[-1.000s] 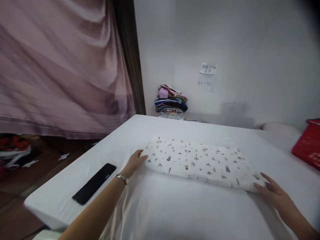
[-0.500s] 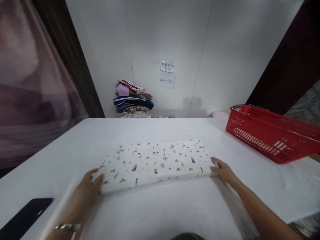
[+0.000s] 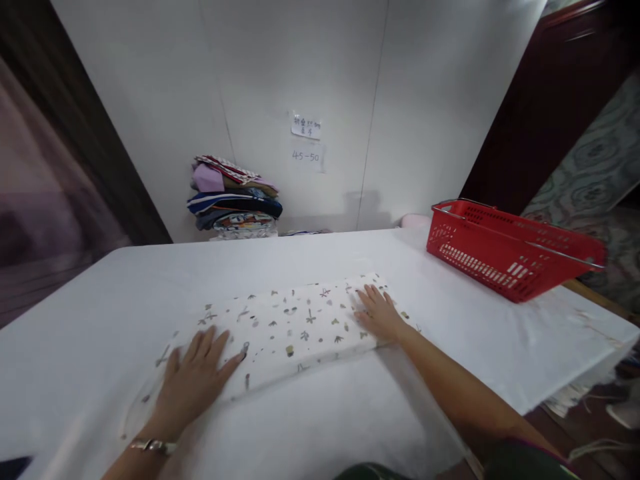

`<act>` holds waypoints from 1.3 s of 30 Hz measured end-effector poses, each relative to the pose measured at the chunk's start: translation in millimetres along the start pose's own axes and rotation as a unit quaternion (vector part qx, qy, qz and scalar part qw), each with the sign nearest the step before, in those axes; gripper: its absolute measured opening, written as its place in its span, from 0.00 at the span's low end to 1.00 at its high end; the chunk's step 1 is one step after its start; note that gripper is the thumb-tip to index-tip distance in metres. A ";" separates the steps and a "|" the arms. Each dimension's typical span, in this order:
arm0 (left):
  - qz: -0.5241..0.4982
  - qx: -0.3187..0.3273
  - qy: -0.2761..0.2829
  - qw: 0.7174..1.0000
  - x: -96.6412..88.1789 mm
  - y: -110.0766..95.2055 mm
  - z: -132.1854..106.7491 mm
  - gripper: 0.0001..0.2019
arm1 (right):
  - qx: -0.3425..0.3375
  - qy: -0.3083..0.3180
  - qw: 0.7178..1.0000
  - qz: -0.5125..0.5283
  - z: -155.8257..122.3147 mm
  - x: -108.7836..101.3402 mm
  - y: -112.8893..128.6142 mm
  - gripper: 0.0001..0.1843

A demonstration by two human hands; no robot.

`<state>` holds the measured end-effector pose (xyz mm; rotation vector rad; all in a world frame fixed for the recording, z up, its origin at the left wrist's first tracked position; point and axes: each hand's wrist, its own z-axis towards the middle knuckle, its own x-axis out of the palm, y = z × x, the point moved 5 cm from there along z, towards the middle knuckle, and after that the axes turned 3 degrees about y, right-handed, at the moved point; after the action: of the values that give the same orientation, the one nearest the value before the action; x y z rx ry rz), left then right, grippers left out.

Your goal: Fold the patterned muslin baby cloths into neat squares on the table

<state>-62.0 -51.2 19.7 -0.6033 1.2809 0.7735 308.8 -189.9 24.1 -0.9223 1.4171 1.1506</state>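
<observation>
A folded white cloth with small printed figures [image 3: 295, 323] lies flat on the white-covered table [image 3: 320, 253]. My left hand [image 3: 196, 377] rests flat on its left end, fingers spread. My right hand [image 3: 379, 311] lies flat on its right end, fingers stretched out. Neither hand holds anything. A watch shows on my left wrist.
A red plastic basket [image 3: 505, 250] stands at the table's right side. A pile of folded clothes [image 3: 233, 198] sits behind the table against the white wall, under two paper notes [image 3: 306, 127]. A dark phone's corner [image 3: 13, 465] shows at bottom left.
Both hands moved from the cloth's ends onto its top and now lie flat. The view swung further right, bringing the basket in and pushing the phone nearly out.
</observation>
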 end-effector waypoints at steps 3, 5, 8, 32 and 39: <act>0.052 0.043 0.050 0.996 23.8 10.4 -8.3 0.19 | 0.055 0.059 0.997 -0.012 0.4 23.4 -18.0 0.37; 0.063 0.056 0.059 0.995 28.9 17.4 -13.2 0.20 | 0.058 0.055 0.997 -0.017 -2.8 29.6 -26.6 0.37; 0.052 0.036 0.099 0.993 25.8 21.8 -10.3 0.20 | 0.067 0.074 0.995 -0.017 -3.9 29.6 -28.6 0.38; -0.043 -0.109 0.120 0.986 26.1 30.0 89.0 0.33 | -0.027 0.045 0.999 0.001 101.6 28.0 38.6 0.42; -0.052 -0.083 0.091 0.991 39.1 18.1 85.8 0.35 | -0.104 0.065 0.992 0.018 95.4 49.5 63.1 0.42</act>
<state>-20.2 32.7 -1.3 -0.8857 1.3480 0.7560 264.1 -79.9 -13.8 -1.1396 1.4401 1.3032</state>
